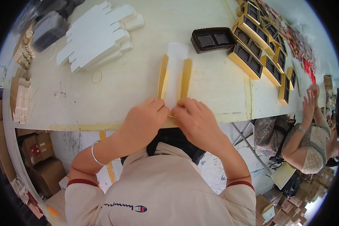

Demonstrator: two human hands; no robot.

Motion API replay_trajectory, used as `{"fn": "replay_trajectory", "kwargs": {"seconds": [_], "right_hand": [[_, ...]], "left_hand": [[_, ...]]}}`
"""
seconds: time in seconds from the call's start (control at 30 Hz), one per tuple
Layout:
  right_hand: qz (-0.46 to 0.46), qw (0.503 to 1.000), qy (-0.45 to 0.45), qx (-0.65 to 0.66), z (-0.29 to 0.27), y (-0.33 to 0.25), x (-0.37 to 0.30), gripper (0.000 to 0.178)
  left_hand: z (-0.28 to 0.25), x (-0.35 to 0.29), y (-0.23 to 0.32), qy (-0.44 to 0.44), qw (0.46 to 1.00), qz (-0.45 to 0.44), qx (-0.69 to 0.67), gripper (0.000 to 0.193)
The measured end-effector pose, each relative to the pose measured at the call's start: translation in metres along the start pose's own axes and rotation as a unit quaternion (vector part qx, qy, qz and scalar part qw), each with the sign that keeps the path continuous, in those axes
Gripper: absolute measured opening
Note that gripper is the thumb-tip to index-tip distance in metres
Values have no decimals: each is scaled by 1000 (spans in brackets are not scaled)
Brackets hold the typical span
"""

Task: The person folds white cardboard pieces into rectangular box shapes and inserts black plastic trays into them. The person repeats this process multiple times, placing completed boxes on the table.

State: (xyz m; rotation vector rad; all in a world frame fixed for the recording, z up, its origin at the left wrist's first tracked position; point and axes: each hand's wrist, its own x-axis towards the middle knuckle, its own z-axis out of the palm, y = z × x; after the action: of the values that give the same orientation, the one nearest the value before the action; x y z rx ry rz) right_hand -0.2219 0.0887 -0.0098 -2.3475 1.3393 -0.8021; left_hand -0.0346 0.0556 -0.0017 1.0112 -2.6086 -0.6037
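Note:
Near the table's front edge, a partly folded carton (172, 77) with a white inside and gold outer walls lies lengthwise away from me. Its two long sides stand up, while the far end flap lies flat. My left hand (148, 116) pinches the near left corner. Opposite it, my right hand (196, 118) pinches the near right corner, its fingers closed on the gold board. The fingertips hide most of the near end. Beyond my right hand sits a dark brown plastic tray (213, 39) with two compartments.
White flat carton blanks (98, 35) are stacked at the far left, near a rubber band (96, 76). Gold boxes with dark inserts (245, 60) crowd the right side. Clear plastic trays (50, 30) stand at the back left. Another person (309, 132) works at the right edge.

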Motion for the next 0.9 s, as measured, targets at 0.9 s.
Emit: {"fn": "replay_trajectory", "kwargs": {"seconds": [0.9], "right_hand": [[-59, 996, -28, -58, -30, 5, -15, 51]], "left_hand": [[-21, -7, -26, 10, 992, 120, 27, 35]]}}
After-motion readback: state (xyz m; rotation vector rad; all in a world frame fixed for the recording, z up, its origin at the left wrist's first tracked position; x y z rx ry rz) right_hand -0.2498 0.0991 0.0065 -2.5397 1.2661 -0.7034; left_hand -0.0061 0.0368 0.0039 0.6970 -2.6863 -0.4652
